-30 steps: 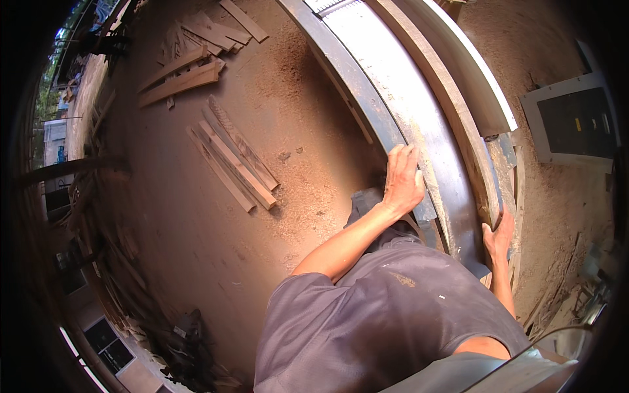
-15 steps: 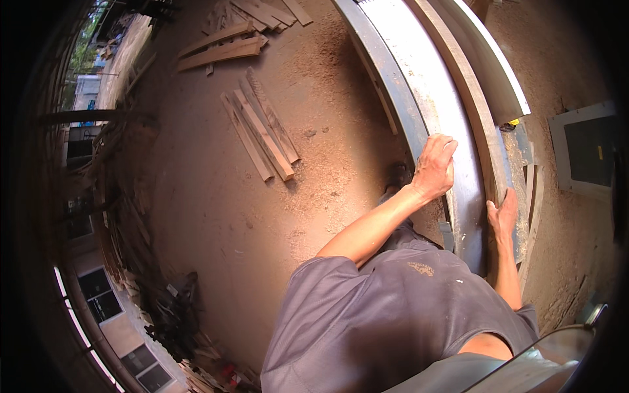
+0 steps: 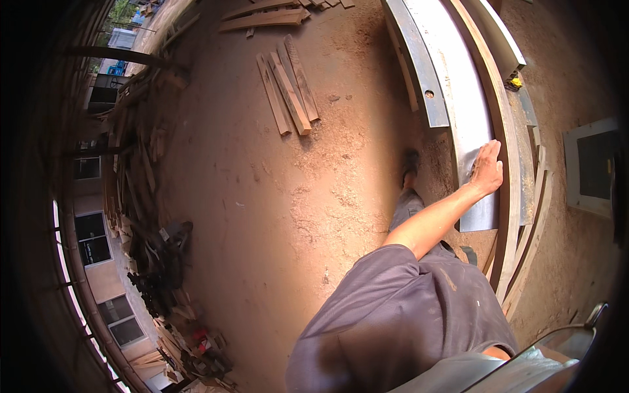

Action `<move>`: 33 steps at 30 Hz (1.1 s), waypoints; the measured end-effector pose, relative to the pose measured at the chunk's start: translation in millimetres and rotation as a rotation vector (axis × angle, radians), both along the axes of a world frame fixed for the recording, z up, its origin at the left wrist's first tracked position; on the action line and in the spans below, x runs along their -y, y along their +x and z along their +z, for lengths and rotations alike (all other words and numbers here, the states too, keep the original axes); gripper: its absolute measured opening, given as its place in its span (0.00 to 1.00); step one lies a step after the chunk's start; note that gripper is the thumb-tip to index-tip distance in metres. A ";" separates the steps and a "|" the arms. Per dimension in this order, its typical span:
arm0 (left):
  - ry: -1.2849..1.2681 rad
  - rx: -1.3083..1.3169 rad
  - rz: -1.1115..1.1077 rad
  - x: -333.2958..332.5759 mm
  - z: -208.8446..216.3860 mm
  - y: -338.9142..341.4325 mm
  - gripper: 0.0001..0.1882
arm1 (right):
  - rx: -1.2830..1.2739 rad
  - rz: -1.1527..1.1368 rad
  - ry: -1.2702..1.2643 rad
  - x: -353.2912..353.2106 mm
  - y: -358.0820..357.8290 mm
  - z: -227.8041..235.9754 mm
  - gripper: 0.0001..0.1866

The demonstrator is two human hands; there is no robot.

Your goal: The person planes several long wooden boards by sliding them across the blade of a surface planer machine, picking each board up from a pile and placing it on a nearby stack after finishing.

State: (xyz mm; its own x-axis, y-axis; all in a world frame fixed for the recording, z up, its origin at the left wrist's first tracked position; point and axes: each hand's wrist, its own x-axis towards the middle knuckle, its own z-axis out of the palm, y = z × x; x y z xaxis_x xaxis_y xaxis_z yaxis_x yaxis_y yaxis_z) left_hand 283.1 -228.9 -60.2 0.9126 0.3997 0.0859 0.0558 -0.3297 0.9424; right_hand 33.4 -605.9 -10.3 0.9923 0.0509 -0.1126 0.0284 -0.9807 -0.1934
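My left hand (image 3: pixel 487 169) lies over the shiny metal bed (image 3: pixel 452 72) of a long woodworking machine. Its fingers are stretched out and nearly together, with the tips against a long wooden plank (image 3: pixel 506 223). The plank stands along the right side of the bed and runs past the bed's near end. My right hand is out of sight.
On the floor to the left lie several sawn wood strips (image 3: pixel 288 85), with more boards (image 3: pixel 262 19) beyond. Curved offcuts (image 3: pixel 534 223) lean right of the plank. A grey box-like panel (image 3: pixel 593 167) stands at far right. Sawdust (image 3: pixel 341 170) covers the floor.
My left hand has moved from the bed's left part across to the plank. My right hand, earlier on the plank's right side, has left the view. The view has shifted.
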 end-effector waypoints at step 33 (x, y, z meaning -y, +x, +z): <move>0.042 -0.056 0.325 -66.7 -28.6 286.5 0.32 | -0.106 -0.395 -0.096 48.3 -5.8 14.7 0.19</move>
State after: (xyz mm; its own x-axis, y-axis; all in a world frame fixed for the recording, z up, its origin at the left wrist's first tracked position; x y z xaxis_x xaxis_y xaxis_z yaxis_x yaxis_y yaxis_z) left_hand 569.6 -162.1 -88.8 0.7415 0.6681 0.0618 0.2157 -0.3247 0.9209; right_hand 27.6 -654.2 4.4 0.9162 -0.3470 -0.2004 -0.3686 -0.9260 -0.0819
